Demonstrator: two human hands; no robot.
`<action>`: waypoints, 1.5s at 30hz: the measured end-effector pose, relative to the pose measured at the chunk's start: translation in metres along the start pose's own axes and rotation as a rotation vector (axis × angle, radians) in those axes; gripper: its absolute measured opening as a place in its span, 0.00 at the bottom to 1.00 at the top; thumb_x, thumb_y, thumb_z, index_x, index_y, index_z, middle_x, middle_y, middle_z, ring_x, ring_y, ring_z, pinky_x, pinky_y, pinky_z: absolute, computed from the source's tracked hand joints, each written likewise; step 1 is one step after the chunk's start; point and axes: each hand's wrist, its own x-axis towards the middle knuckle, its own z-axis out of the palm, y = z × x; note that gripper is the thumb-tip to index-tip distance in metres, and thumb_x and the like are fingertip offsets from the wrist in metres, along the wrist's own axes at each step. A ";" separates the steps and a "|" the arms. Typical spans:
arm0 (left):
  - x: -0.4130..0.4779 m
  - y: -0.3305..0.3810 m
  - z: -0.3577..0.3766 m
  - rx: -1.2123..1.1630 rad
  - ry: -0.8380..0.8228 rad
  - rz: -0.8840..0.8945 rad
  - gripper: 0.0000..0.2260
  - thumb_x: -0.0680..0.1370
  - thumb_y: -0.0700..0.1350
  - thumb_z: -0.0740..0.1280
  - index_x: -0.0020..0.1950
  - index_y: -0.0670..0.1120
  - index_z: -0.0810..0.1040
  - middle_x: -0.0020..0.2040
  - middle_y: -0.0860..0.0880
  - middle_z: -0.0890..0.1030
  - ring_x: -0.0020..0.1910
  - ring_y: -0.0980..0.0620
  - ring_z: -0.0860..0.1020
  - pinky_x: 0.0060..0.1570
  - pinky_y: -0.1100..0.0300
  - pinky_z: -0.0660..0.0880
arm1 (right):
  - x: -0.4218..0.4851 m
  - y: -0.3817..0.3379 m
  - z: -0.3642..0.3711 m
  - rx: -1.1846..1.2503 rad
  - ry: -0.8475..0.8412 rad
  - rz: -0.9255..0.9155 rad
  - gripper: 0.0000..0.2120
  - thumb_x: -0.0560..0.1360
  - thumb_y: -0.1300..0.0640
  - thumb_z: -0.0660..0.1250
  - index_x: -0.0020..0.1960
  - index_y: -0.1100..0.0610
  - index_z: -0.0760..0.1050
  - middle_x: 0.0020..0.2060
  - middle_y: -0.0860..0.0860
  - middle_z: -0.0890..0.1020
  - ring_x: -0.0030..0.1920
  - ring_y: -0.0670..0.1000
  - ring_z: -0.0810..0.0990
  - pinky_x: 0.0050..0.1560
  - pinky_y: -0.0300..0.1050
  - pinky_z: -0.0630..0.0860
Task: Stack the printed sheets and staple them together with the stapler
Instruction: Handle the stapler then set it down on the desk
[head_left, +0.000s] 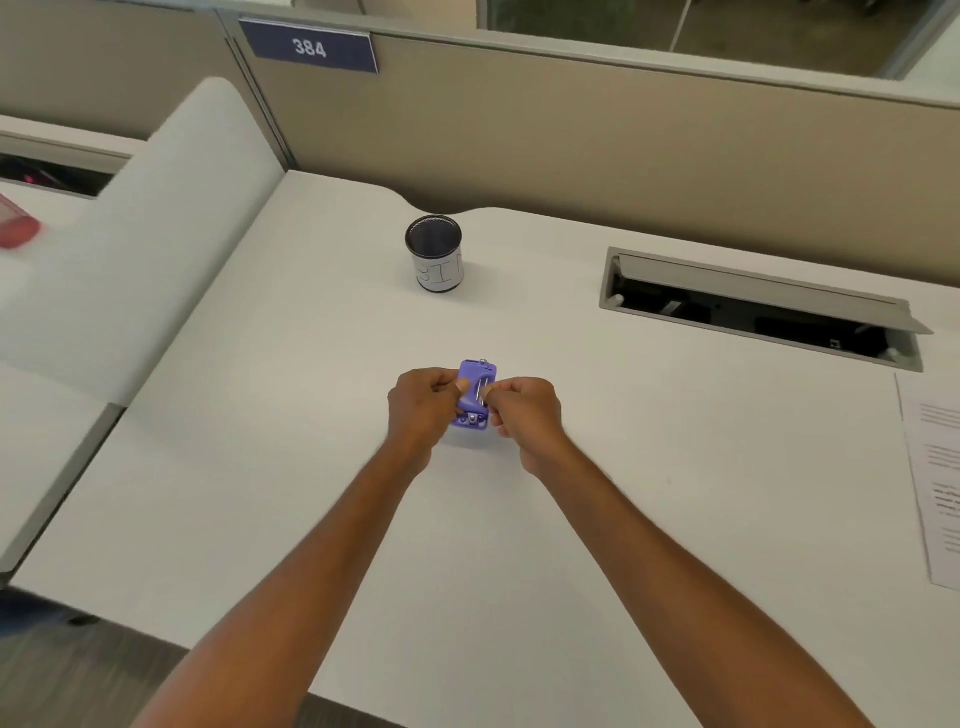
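The purple stapler (475, 389) is held between both grips over the middle of the desk (291, 467). The left grip (423, 402) is clamped on its left side, fingers curled. The right grip (524, 415) pinches its right edge. The printed sheets (935, 483) lie well apart at the desk's right edge, and 1 mesh cup (435, 254) stands behind.

Black wire-mesh pen cup with a white paper label (435, 254) stands on a white desk (291, 493); to its right, an open grey cable hatch (758, 291); navy plaque reading 384 (310, 48) on a beige partition (571, 135)
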 end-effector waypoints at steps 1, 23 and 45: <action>0.005 -0.003 -0.008 0.004 0.003 -0.001 0.07 0.82 0.42 0.71 0.48 0.42 0.88 0.47 0.40 0.89 0.49 0.37 0.87 0.61 0.39 0.84 | 0.001 -0.003 0.008 -0.003 -0.009 0.001 0.07 0.78 0.61 0.69 0.42 0.61 0.81 0.37 0.56 0.82 0.38 0.54 0.77 0.44 0.49 0.76; 0.058 -0.070 -0.089 0.016 0.005 -0.020 0.06 0.82 0.43 0.72 0.52 0.50 0.89 0.45 0.48 0.89 0.46 0.46 0.87 0.61 0.43 0.85 | 0.013 -0.004 0.117 -0.033 -0.074 0.089 0.09 0.79 0.60 0.68 0.50 0.64 0.85 0.39 0.56 0.84 0.33 0.51 0.81 0.37 0.46 0.76; -0.057 -0.044 0.074 0.284 -0.210 0.523 0.18 0.84 0.52 0.71 0.74 0.51 0.81 0.73 0.56 0.81 0.74 0.55 0.76 0.76 0.55 0.73 | -0.064 0.133 -0.095 -0.744 0.383 -0.424 0.18 0.83 0.56 0.72 0.72 0.60 0.80 0.72 0.56 0.80 0.73 0.60 0.78 0.72 0.58 0.77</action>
